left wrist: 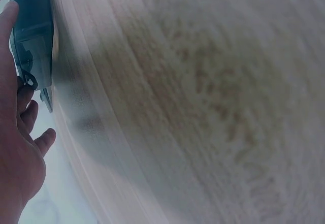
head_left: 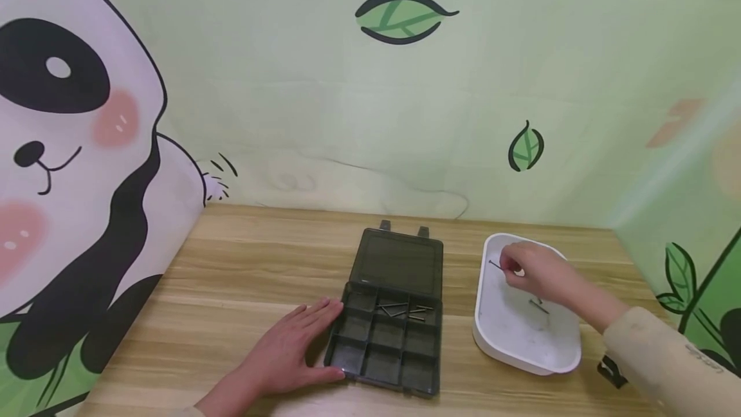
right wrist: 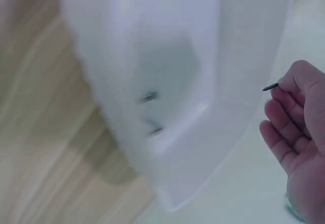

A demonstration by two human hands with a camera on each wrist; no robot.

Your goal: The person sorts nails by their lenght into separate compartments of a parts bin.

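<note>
My right hand (head_left: 535,269) is above the white tray (head_left: 483,314), pinching a thin dark nail (head_left: 495,265) between thumb and fingertips. In the right wrist view the pointed tip of this nail (right wrist: 270,87) sticks out past the fingers. A few more nails (head_left: 539,305) lie on the tray's floor, blurred in the wrist view. My left hand (head_left: 289,349) rests against the left side of the dark plastic compartment box (head_left: 384,346), fingers extended and thumb by its near corner. Several nails (head_left: 393,309) lie in the far middle and far right compartments; the others look bare.
The box's see-through lid (head_left: 399,262) is folded back flat on the wooden table (head_left: 249,262), two latches pointing to the wall. A small black object (head_left: 611,370) sits by the right sleeve. A printed backdrop (head_left: 324,114) stands behind the table.
</note>
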